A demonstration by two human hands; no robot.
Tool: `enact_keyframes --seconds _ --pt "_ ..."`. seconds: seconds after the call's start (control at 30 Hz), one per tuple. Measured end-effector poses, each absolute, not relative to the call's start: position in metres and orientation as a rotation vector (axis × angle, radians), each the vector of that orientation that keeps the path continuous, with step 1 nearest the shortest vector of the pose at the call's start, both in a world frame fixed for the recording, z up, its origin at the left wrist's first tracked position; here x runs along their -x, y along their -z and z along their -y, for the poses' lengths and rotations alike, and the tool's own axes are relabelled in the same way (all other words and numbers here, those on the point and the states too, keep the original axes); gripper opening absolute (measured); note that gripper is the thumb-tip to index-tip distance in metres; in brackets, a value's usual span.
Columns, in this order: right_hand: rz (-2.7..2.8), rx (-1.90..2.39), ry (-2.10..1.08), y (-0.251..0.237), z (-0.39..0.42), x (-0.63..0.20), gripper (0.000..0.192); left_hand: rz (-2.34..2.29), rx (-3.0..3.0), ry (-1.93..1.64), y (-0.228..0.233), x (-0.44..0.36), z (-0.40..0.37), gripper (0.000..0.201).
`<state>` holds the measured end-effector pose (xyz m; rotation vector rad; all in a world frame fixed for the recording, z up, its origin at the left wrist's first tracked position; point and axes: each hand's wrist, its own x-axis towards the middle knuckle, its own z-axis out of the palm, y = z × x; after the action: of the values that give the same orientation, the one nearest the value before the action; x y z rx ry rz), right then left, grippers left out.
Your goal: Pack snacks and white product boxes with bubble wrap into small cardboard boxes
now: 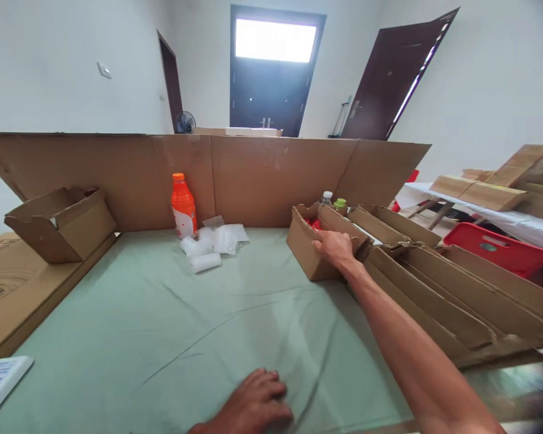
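My right hand [336, 248] reaches far forward and grips the top flap of a small open cardboard box [306, 247] on the right of the green cloth. Bottle caps and something red show inside that box. My left hand [252, 407] lies flat on the green cloth [163, 325] near the front edge, fingers loosely together, holding nothing. An orange bottle [183, 205] stands upright at the back by the cardboard wall, with several bubble-wrap rolls [206, 248] beside it.
A cardboard wall [253, 175] lines the back of the table. An open empty box [63, 222] sits on flat cardboard at the left. Stacked flattened boxes [452, 289] fill the right side. A red crate [498, 248] and another table stand beyond them.
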<state>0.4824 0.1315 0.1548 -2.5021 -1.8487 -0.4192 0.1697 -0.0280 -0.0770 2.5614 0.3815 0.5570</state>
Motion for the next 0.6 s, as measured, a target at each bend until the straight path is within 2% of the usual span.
enact_keyframes --seconds 0.07,0.13,0.27,0.37,0.5,0.6 --pt "1.956 2.433 0.403 -0.155 -0.116 -0.475 0.024 -0.54 -2.414 -0.634 0.067 -0.146 0.018 0.052" --pt "2.088 2.31 0.367 -0.154 -0.09 -0.464 0.022 -0.79 -2.288 -0.722 0.05 -0.122 0.002 0.054" --pt "2.326 1.589 0.133 -0.149 -0.021 -0.441 0.021 -1.174 -2.074 -0.972 0.016 -0.092 -0.02 0.064" --pt "2.06 1.236 -0.026 -0.136 0.021 -0.43 0.02 -1.27 -1.947 -1.105 0.003 -0.086 -0.016 0.08" --pt "1.485 1.337 -0.317 -0.091 0.037 -0.424 0.028 -1.34 -1.781 -1.113 0.007 -0.087 0.004 0.087" --pt "1.365 1.453 -0.643 -0.05 0.03 -0.417 0.041 -1.307 -1.708 -1.08 0.015 -0.087 0.016 0.075"
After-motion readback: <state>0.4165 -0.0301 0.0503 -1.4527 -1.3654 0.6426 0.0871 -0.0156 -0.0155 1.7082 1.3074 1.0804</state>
